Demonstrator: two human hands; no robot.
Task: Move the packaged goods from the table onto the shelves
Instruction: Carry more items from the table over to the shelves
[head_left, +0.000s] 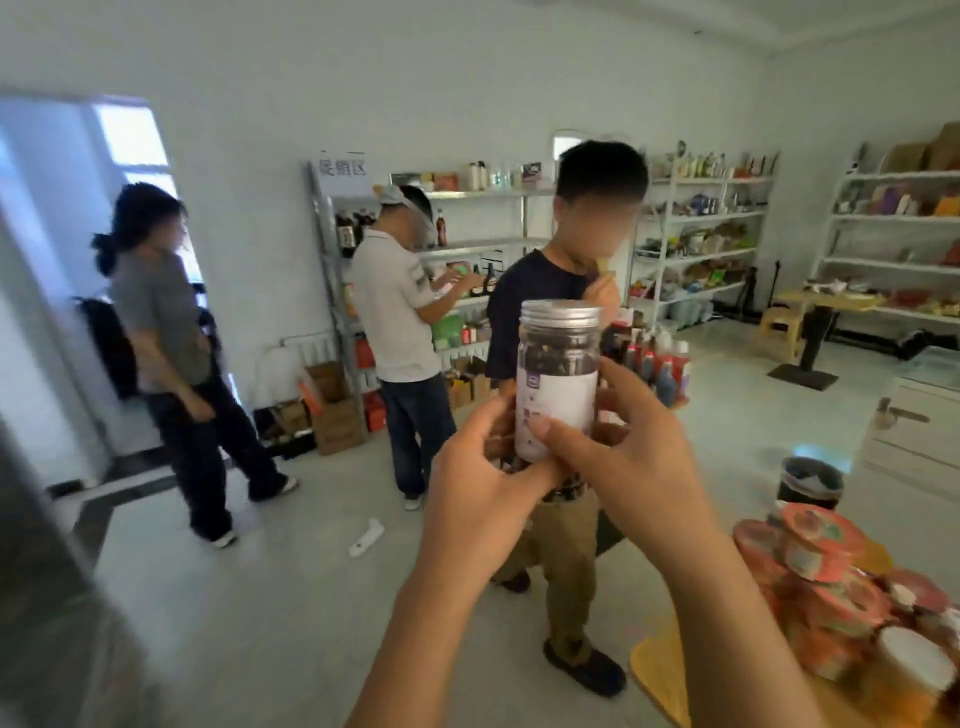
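Two hands grip one silver-lidded jar (558, 364) upright in mid-air, the left hand (483, 467) and right hand (634, 452) curled round its lower half. It is up left of the counter (660, 670) piled with red-lidded tubs (821, 551), well apart from the far shelves (701, 223).

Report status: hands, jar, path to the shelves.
Gripping the jar: left hand, right hand. Upright, lid on, off the table. Directly ahead: person in dark shirt, before the shelves.

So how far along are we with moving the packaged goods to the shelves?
Done: the shelves already carry many goods. In hand: left hand and right hand hold one jar upright, mid-room, not yet shelved. Left: a heap of red-lidded tubs waits on the table.
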